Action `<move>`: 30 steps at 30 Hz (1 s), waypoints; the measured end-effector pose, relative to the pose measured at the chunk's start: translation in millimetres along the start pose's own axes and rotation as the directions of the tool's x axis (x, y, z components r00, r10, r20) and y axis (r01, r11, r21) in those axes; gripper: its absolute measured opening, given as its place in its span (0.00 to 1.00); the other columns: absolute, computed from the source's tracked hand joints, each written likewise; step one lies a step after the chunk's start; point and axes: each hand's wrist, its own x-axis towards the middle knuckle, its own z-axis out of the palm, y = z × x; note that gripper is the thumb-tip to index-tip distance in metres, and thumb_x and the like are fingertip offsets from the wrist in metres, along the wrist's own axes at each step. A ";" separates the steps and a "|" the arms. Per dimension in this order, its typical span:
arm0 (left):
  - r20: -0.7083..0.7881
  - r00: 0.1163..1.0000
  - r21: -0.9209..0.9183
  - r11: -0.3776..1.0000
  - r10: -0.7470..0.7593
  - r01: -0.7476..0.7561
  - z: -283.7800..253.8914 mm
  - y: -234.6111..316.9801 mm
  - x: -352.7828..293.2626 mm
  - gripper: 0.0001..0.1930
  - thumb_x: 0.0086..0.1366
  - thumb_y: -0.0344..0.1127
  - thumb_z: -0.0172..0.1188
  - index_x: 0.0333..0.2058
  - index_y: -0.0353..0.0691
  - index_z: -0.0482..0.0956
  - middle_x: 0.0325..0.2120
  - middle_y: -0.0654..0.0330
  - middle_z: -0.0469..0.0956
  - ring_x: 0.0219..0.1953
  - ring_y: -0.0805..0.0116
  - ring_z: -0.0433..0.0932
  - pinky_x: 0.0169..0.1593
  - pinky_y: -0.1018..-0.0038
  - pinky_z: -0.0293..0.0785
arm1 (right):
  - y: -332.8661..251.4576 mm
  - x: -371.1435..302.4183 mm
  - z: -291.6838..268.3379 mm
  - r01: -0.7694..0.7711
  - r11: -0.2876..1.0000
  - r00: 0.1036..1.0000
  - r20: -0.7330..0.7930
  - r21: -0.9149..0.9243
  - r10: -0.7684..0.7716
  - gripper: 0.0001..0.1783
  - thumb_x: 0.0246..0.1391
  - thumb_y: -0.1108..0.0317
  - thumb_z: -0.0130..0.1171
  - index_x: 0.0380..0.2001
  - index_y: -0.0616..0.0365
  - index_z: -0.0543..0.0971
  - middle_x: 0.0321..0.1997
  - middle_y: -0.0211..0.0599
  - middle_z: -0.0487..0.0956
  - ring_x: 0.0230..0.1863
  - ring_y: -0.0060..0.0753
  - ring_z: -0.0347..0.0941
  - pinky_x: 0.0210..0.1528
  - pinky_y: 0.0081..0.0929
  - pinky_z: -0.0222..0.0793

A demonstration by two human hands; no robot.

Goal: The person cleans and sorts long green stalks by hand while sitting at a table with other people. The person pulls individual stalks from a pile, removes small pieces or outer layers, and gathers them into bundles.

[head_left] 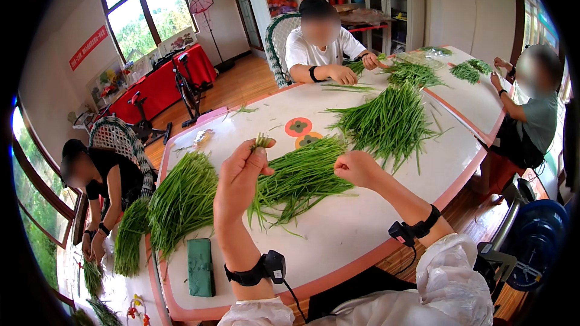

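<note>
Upright above the table, my left hand (238,178) is closed around a small bunch of green chive stalks, whose cut ends (262,140) poke out over the fingers. My right hand (360,169) is curled into a fist a short way to the right. Whatever is in its fingers, if anything, is hidden. Below and between both hands lies a wide heap of long chives (305,172). Another large pile of chives (184,199) rests left of my left forearm, and a third heap (393,121) spreads beyond my right hand.
The white table (326,247) has an orange border. A green wallet-like case (200,267) lies near its front edge, and round orange-and-red mats (298,127) lie mid-table. Co-workers handle chives across the table (326,54), at far right (531,108) and at left (109,181). A blue water jug (534,244) stands at right.
</note>
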 end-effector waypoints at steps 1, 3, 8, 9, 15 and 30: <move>-0.020 1.000 -0.011 1.000 0.006 -0.007 -4.5 1.0 -1.5 0.13 0.66 0.34 0.46 0.43 0.31 0.73 0.21 0.68 0.65 0.26 0.80 0.65 0.36 0.81 0.69 | 8.8 -2.8 7.9 0.024 0.997 0.999 -0.019 -0.067 -0.025 0.08 0.42 0.65 0.57 0.23 0.58 0.77 0.22 0.37 0.76 0.27 0.41 0.71 0.29 0.34 0.66; -0.059 0.998 -0.028 0.999 0.016 -0.018 -11.2 2.6 -3.9 0.13 0.66 0.33 0.47 0.43 0.30 0.74 0.21 0.68 0.65 0.26 0.80 0.65 0.36 0.80 0.69 | 21.3 -7.9 22.6 0.069 0.978 0.995 -0.052 -0.194 -0.081 0.07 0.39 0.66 0.57 0.23 0.57 0.78 0.24 0.38 0.76 0.32 0.47 0.70 0.33 0.38 0.66; -0.051 0.998 -0.037 0.999 0.027 -0.029 -17.9 2.7 -5.9 0.14 0.66 0.33 0.47 0.42 0.28 0.74 0.21 0.68 0.66 0.27 0.80 0.66 0.37 0.80 0.69 | 13.2 -11.5 18.3 0.003 0.994 0.999 -0.049 -0.106 -0.008 0.08 0.42 0.65 0.55 0.23 0.58 0.77 0.23 0.39 0.75 0.30 0.43 0.71 0.32 0.35 0.66; -0.041 0.999 -0.036 0.999 0.020 -0.022 -19.0 1.9 -5.2 0.13 0.66 0.33 0.47 0.42 0.28 0.73 0.21 0.68 0.66 0.27 0.80 0.66 0.37 0.80 0.70 | 1.6 -13.1 9.0 -0.048 0.999 0.999 -0.018 0.008 0.048 0.08 0.43 0.65 0.55 0.23 0.59 0.77 0.22 0.38 0.75 0.28 0.41 0.71 0.31 0.33 0.66; -0.018 1.000 -0.058 0.998 -0.012 0.011 -12.7 -0.9 -2.5 0.13 0.67 0.34 0.46 0.39 0.29 0.73 0.22 0.67 0.68 0.27 0.80 0.67 0.36 0.81 0.69 | -40.0 -32.6 -26.9 -0.144 0.956 0.987 -0.033 0.257 0.158 0.11 0.47 0.64 0.56 0.25 0.61 0.76 0.20 0.37 0.76 0.21 0.32 0.71 0.26 0.25 0.65; 0.228 0.971 0.268 0.963 -0.067 0.003 34.9 -8.8 1.2 0.12 0.67 0.34 0.45 0.39 0.30 0.70 0.31 0.60 0.76 0.34 0.78 0.69 0.39 0.80 0.66 | -107.6 -17.2 -53.5 0.196 0.981 0.977 -0.088 0.014 -0.194 0.11 0.47 0.62 0.55 0.24 0.60 0.75 0.21 0.42 0.76 0.25 0.45 0.72 0.28 0.35 0.66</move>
